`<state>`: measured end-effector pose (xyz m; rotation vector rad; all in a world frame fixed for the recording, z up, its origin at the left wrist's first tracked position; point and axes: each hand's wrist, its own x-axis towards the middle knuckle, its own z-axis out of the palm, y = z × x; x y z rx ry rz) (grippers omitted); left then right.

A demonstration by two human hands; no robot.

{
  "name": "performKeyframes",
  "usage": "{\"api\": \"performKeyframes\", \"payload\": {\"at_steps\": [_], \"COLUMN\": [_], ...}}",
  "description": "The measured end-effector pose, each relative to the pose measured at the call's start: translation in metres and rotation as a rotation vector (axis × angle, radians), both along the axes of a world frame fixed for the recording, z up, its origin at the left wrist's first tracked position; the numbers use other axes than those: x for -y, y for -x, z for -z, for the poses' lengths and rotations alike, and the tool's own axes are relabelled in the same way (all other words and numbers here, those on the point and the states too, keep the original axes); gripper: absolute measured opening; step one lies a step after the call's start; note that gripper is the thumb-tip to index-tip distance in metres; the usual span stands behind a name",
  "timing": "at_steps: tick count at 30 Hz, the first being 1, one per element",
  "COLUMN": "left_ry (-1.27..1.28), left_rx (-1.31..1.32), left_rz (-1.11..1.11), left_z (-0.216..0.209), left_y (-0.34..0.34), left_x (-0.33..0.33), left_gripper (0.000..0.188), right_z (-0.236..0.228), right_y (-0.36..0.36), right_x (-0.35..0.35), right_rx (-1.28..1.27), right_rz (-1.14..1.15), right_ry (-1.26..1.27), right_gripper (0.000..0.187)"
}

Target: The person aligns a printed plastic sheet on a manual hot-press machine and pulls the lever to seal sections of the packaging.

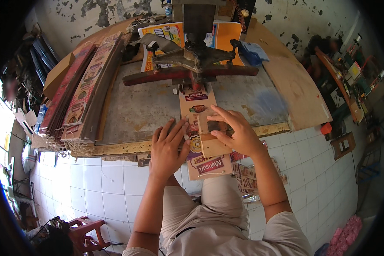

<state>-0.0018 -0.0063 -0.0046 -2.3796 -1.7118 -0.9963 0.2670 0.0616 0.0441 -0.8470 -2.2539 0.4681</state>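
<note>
I have one printed card strip (192, 114) lying from beneath the press (195, 64) out over the front edge of the bench (136, 100); it looks unfinished. My left hand (168, 147) rests open along it; my right hand (244, 133) spans a wooden block (214, 147), grip unclear. Stacked strips (88, 83) line the left edge, done or waiting I can't tell. Bare top flanks my strip.

Along the tabletop's (123, 149) yellow front edge, the tan strip (197, 110) bears purple-and-red prints beneath a light-brown block (215, 147). Toward the left edge, one stack (72, 87) is mostly red, another (91, 79) tan with red patterning.
</note>
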Motion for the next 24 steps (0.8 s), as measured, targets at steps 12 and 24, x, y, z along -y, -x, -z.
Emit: {"api": "performKeyframes", "payload": {"at_steps": [12, 24], "left_ry": [-0.001, -0.019], "left_rx": [0.017, 0.030], "left_rz": [0.003, 0.011], "left_z": [0.003, 0.005], "left_y": [0.001, 0.002], "left_x": [0.000, -0.001], "left_gripper": [0.049, 0.048], "right_z": [-0.001, -0.010], "right_y": [0.004, 0.004], "right_x": [0.003, 0.009], "right_rx": [0.000, 0.090], "right_rz": [0.027, 0.102], "right_ry": [-0.048, -0.108], "right_gripper": [0.078, 0.080]}}
